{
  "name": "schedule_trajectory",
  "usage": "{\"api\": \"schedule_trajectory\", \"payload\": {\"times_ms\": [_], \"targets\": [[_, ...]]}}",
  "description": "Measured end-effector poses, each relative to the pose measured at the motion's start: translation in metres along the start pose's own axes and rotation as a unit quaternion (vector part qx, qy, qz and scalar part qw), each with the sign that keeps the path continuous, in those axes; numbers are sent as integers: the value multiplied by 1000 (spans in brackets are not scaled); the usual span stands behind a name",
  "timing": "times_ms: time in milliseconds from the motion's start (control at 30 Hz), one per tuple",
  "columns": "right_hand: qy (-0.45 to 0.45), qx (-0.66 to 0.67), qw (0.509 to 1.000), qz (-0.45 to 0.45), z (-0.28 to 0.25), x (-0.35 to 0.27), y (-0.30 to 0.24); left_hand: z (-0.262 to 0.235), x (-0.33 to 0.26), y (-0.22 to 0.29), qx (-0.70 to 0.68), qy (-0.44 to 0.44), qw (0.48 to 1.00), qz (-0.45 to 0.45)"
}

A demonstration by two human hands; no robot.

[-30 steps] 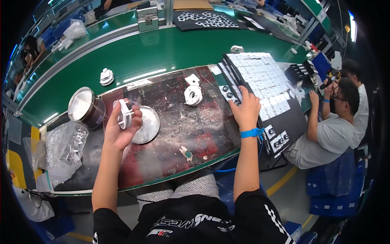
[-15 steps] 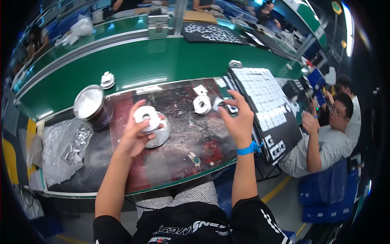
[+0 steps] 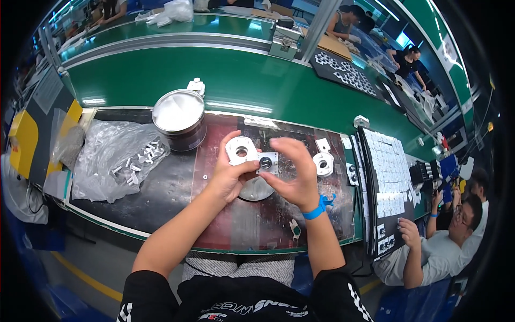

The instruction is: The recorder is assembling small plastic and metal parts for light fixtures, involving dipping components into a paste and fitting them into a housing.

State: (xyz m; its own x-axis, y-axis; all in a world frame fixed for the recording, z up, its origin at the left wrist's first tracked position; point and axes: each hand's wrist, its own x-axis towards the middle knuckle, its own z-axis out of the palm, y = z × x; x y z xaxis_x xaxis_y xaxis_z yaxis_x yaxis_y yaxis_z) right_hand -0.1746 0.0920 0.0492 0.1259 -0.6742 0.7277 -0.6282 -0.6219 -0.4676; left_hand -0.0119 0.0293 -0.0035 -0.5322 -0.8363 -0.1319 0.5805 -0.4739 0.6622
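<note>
The left hand (image 3: 232, 180) grasps a white housing (image 3: 234, 149), thumb along its lower edge and fingers behind. The housing is in the air above the middle of the table (image 3: 171, 180), between its far and near edges. Its round hole faces up toward the head; the body is nearly as wide as long, so its long axis is hard to tell.

Just beside it, on the right, is a small pale plate (image 3: 273, 163) with a round black part (image 3: 265, 162) pointing up the same way. The plate is close to square, its sides nearly in line with the table's near edge. The right hand (image 3: 300, 180) curves around it, thumb at the lower edge, index fingertip beyond the upper one; I cannot tell whether they pinch it.

A round dish (image 3: 257, 190) lies below the hands. Toward the table's right end rests another white housing (image 3: 323, 165); at the far edge, left of the hands, stands a tub (image 3: 185, 140).
</note>
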Motion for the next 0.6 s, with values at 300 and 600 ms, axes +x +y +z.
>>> {"api": "schedule_trajectory", "payload": {"times_ms": [300, 600], "targets": [[11, 322, 931, 172, 16, -39, 37, -2, 6, -10, -20, -40, 999, -10], [122, 427, 873, 203, -9, -30, 27, 2, 6, 4, -69, -126, 987, -68]]}}
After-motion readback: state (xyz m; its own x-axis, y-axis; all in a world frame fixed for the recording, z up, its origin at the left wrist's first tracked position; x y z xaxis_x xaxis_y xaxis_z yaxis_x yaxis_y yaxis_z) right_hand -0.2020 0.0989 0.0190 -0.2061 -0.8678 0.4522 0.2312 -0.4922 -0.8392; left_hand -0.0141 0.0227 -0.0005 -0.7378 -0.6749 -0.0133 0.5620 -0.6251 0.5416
